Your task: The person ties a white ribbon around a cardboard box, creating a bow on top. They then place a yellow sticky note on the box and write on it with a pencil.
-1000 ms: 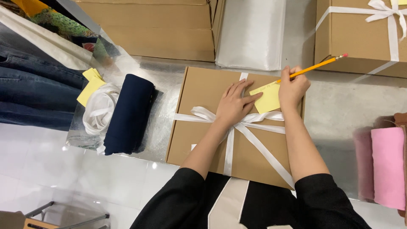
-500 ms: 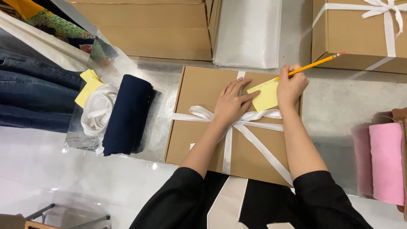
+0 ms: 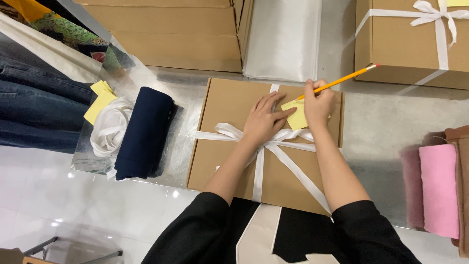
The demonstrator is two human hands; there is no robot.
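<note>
Head view: right hand (image 3: 318, 103) still grips the pencil (image 3: 337, 81) on the yellow note (image 3: 297, 117); left hand (image 3: 264, 121), unclenched, keeps pressing the ribboned box (image 3: 222, 146). Navy roll (image 3: 144, 132) lies left on the worktop (image 3: 376, 142).

Far left: stacked blue denim jeans (image 3: 34, 115), yellow sticky-note pad (image 3: 99, 100) beside them. Left of centre: coiled white ribbon (image 3: 110, 132) touching rolled navy-blue cloth (image 3: 145, 132). Far centre: large plain brown cardboard carton (image 3: 176, 32), clear plastic bags (image 3: 283, 39) just right. Far right: ribbon-tied brown cardboard box (image 3: 410, 44). Right edge: rolled pink cloth (image 3: 439, 188).
</note>
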